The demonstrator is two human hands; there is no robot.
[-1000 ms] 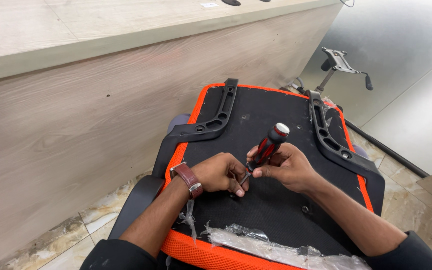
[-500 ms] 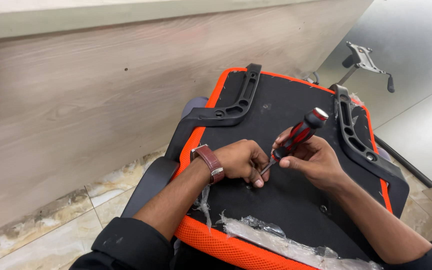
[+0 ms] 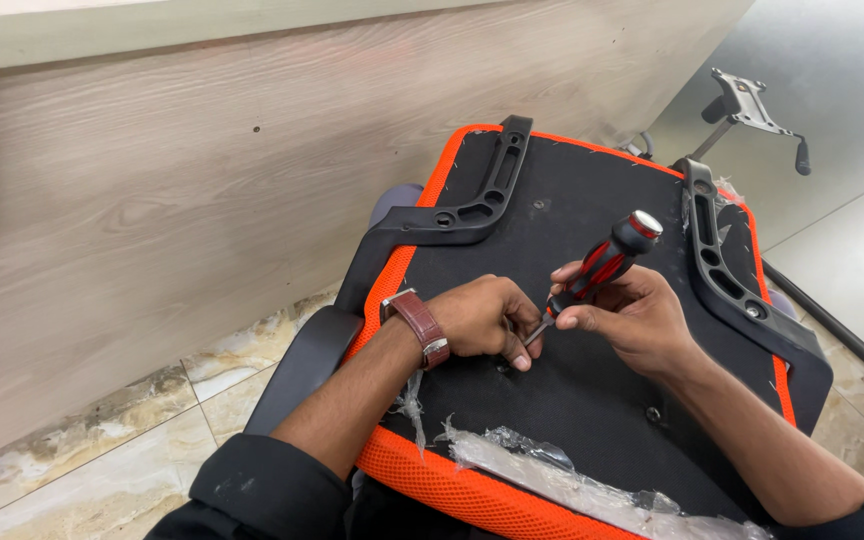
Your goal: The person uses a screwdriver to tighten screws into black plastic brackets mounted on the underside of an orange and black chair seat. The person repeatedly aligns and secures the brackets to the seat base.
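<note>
An upside-down chair seat (image 3: 592,390) lies before me, black underneath with an orange mesh rim. My right hand (image 3: 627,315) grips a red and black screwdriver (image 3: 604,266), its tip angled down-left onto the seat's underside. My left hand (image 3: 487,318), with a brown watch strap on the wrist, rests fingers curled at the tip, steadying it; whether it pinches a screw is hidden. Black armrest brackets sit on the left side (image 3: 472,205) and the right side (image 3: 727,275) of the seat.
A wood-grain panel wall (image 3: 202,200) stands close on the left. Crumpled clear plastic wrap (image 3: 552,480) lies along the seat's near edge. A metal chair mechanism with a lever (image 3: 752,110) rests on the grey floor at the upper right. Marble tiles (image 3: 102,470) show at the lower left.
The view has shifted so the seat sits more to the right. Both hands stay at the same spot on the seat, the screwdriver handle tilting slightly more upright.
</note>
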